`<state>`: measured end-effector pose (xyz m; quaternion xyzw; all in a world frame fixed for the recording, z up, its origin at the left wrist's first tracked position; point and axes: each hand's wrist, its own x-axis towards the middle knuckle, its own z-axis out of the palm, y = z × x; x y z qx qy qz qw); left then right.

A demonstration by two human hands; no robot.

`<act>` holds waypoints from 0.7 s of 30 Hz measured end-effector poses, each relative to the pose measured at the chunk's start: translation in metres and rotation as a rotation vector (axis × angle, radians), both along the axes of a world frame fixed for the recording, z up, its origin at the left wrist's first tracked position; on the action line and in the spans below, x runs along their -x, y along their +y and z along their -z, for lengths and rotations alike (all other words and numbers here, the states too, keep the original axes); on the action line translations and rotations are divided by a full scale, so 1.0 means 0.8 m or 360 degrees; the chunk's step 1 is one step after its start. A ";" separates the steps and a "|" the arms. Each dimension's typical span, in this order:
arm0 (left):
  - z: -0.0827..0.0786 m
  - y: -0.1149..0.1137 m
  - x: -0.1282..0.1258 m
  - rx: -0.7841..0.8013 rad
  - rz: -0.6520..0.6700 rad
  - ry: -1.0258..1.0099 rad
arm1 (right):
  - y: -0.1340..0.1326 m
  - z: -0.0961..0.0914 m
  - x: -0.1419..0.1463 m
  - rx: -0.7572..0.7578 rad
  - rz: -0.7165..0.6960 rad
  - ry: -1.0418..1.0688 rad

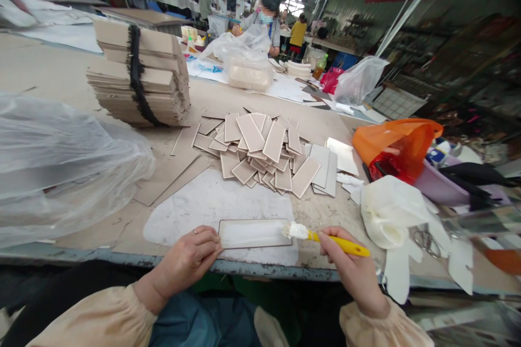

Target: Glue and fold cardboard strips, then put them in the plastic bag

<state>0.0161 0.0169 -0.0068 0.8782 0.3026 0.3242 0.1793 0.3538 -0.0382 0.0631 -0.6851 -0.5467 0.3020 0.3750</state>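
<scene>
A flat rectangular panel (254, 233) with a dark edge and white wet-looking coating lies on a white sheet (183, 206) near the table's front edge. My left hand (195, 252) is closed on the panel's left end, fingers pressed together there. In my right hand (348, 260) is a yellow-handled brush (342, 243), held between thumb and fingers. Its bristles, thick with white paste, touch the panel's right end. Just beyond the sheet lies a loose pile of beige rectangular pieces (254, 135), with grey pieces (325, 165) at its right.
A strapped stack of beige boards (163, 76) stands back left, behind a clear plastic bag (61, 152). At right are a white roll (386, 206), scissors (426, 239) and an orange bag (394, 138). Across the table a masked person (264, 21) works beside a plastic-wrapped bundle (250, 73).
</scene>
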 end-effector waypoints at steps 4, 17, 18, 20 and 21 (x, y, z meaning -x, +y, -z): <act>-0.003 0.000 0.000 -0.0024 0.0003 0.0010 | 0.011 0.007 0.026 -0.0029 -0.0103 0.0106; -0.001 0.000 0.000 0.0003 0.0004 0.0010 | 0.016 -0.002 0.046 -0.0041 -0.0151 0.0077; 0.000 0.000 0.000 0.0000 0.0007 0.0012 | 0.019 0.000 0.063 -0.0064 -0.0189 0.0149; 0.001 0.000 0.001 0.0003 0.0007 0.0024 | 0.025 0.009 0.096 -0.0086 -0.0326 0.0257; 0.001 -0.001 0.002 0.0010 0.0003 0.0032 | 0.028 0.013 0.110 -0.0085 -0.0386 0.0272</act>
